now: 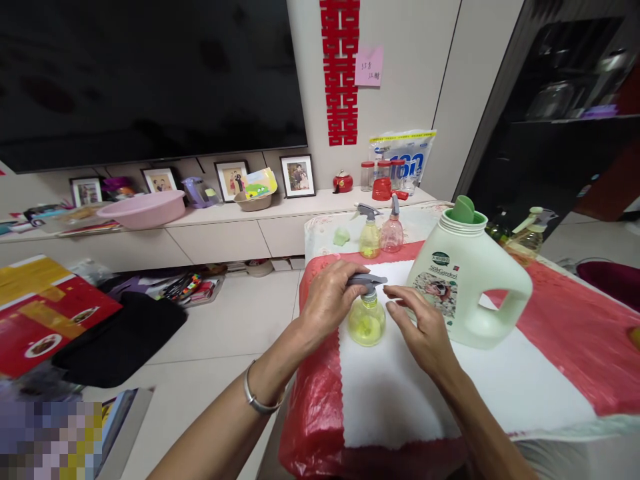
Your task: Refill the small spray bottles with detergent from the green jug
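Observation:
A small yellow spray bottle (367,323) with a grey spray head stands upright on a white cloth (390,400). My left hand (333,297), with a bracelet on its wrist, has its fingers and thumb closed round the grey head from the left. Just right of the bottle neck, my right hand (420,327) is held with its fingers apart and nothing in it. Behind the cloth stand another yellow spray bottle (370,239) and a pink spray bottle (392,235). A large pale green jug (470,280) is right of my hands, a green cap in its mouth.
Red plastic sheeting (575,327) covers part of the table. A spray bottle with a pale head (527,240) stands behind the jug at the right. Against the wall, a cabinet (225,247) bears a pink basin (145,210), framed photos and red-lidded jars (367,177).

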A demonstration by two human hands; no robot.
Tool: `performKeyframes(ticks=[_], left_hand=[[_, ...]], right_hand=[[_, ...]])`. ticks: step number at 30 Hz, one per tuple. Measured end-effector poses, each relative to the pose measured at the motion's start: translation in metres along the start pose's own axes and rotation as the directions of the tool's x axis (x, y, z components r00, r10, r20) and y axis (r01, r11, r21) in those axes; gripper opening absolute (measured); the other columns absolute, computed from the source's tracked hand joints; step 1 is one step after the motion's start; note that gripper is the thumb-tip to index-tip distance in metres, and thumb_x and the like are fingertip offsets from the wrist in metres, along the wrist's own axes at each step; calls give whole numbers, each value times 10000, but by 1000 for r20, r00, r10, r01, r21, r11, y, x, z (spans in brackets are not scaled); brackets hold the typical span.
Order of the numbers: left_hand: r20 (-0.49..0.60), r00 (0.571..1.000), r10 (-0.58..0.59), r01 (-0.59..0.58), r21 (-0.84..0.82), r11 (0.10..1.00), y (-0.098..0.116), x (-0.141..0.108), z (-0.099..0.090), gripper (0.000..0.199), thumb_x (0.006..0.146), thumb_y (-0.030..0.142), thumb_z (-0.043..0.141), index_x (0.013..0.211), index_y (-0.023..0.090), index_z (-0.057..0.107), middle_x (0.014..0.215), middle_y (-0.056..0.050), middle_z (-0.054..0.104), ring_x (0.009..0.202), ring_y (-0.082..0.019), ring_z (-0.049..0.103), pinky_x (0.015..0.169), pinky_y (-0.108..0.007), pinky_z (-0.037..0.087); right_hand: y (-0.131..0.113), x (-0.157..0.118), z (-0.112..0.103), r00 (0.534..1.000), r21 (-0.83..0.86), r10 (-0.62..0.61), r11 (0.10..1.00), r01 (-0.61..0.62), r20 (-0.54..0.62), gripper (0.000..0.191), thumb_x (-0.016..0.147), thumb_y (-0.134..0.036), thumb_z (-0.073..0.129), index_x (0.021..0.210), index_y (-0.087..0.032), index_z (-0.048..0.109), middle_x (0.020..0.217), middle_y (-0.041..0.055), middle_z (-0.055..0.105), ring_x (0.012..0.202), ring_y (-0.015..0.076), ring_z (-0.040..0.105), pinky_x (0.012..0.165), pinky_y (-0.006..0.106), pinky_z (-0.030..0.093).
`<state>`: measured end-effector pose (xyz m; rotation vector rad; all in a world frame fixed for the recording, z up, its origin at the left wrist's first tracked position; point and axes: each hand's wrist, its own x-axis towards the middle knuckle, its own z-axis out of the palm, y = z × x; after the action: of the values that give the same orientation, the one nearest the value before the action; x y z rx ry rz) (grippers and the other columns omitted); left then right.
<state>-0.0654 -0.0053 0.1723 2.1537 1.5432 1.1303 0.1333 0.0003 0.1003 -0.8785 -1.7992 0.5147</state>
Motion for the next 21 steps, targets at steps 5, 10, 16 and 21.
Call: performKeyframes(ticks=[5, 10, 16, 21], left_hand=[[18, 999, 33, -33, -12, 999, 2, -1, 1, 237, 860, 142, 721, 1071, 249, 725, 1012, -35, 747, 964, -228, 688, 827, -361, 521], [15, 1000, 27, -26, -30, 999, -1, -3, 3, 259, 861, 116, 698, 1083, 247, 721, 1009, -39, 732, 974, -231, 680, 856, -372, 520], [-199, 980, -34, 8, -132, 991, -2, -17, 9, 490, 846, 239, 743, 1313, 241, 594, 1235, -93, 646, 1118, -252, 621, 931, -394, 513], [-531, 780, -332, 80, -442, 893, -16, -54, 45, 267, 986, 327, 549, 1237, 235, 559, 1271, -94, 586, 1159, -204, 595, 998, -375, 490]], right_hand=[[-3, 14, 14, 992, 75, 54, 995, -63, 118, 298, 1029, -419, 522, 1162, -187, 655, 1136, 36, 626, 1036, 154, 600, 909, 265, 474], [0, 15, 23, 980, 117, 101, 986, -122, 170, 321, 1002, -449, 541, 1094, -168, 665, 1110, 50, 633, 1028, 177, 588, 921, 289, 466], [3, 12, 28, 976, 171, 136, 971, -165, 168, 341, 1002, -459, 531, 1123, -169, 664, 1083, 45, 633, 1005, 172, 591, 888, 281, 456], [4, 10, 31, 975, 209, 156, 960, -187, 157, 343, 1003, -453, 541, 1144, -167, 668, 1103, 48, 637, 1021, 169, 597, 888, 271, 449]])
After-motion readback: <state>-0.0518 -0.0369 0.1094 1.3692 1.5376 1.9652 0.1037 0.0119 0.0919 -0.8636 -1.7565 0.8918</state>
